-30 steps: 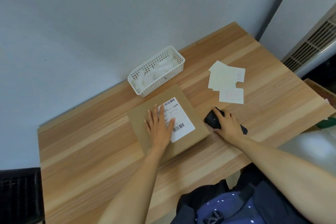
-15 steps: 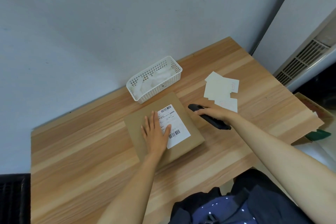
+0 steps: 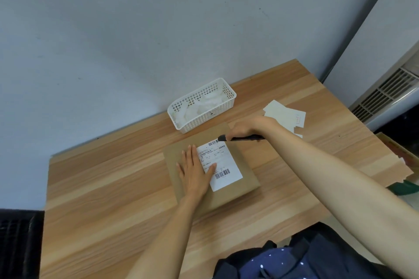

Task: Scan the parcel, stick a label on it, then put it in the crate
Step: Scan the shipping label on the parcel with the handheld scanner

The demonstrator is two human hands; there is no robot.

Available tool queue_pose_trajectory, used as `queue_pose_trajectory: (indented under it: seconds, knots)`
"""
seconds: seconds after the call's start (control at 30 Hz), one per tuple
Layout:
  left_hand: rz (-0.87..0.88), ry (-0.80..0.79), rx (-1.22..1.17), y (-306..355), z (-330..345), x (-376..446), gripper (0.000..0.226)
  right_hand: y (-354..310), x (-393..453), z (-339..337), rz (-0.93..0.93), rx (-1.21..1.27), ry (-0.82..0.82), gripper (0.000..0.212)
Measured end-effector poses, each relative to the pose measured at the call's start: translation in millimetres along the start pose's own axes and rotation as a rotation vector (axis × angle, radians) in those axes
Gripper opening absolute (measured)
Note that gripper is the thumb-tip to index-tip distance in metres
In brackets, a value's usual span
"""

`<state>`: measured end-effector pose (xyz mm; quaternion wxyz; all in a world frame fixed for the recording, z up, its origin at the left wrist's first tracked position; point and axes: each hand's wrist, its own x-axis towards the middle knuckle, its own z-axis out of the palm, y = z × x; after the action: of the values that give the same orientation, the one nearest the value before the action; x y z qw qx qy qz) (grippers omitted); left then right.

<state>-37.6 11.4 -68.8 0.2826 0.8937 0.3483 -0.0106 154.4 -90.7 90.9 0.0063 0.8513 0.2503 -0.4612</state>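
pale wall behind a wooden worktop (image 3: 113,199). one parcel (image 3: 244,179) lies mid-worktop, left hand (image 3: 195,174) spread flat on it, right hand (image 3: 249,128) gripping one scanner (image 3: 240,137) over its barcode. best to aim squarely, holding steady. one basket (image 3: 201,106); loose labels (image 3: 285,113), count unclear.

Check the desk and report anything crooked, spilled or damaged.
Nothing looks damaged or spilled. The loose labels near the table's far right lie in an untidy, overlapping fan. The parcel sits at an angle to the table edge, under the flat left hand, while the right hand holds the scanner above its printed label.
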Motion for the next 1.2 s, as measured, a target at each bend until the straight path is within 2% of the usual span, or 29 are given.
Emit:
queue_pose_trajectory:
  seconds: [0.1, 0.3, 0.43, 0.63, 0.97, 1.2]
  knots:
    - [-0.009, -0.019, -0.004, -1, 1, 0, 0.092, -10, -2, -5, 0.028, -0.093, -0.007, 0.051]
    - [-0.005, -0.04, 0.001, -1, 0, 2, 0.092, -24, -14, -15, 0.049, -0.217, 0.025, 0.047]
    - [-0.007, -0.04, -0.004, -1, 0, 0, 0.091, -35, -17, -19, 0.027, -0.224, -0.009, 0.045]
    - [-0.004, -0.043, 0.01, 0, -1, 0, 0.091, -40, -29, -28, 0.021, -0.24, -0.002, 0.032]
    - [-0.006, -0.047, 0.012, 0, -1, 0, 0.092, -42, -35, -33, 0.019, -0.266, 0.014, 0.034]
    - [-0.001, -0.043, 0.014, -1, -1, 0, 0.092, -34, -17, -28, 0.013, -0.187, -0.041, 0.036]
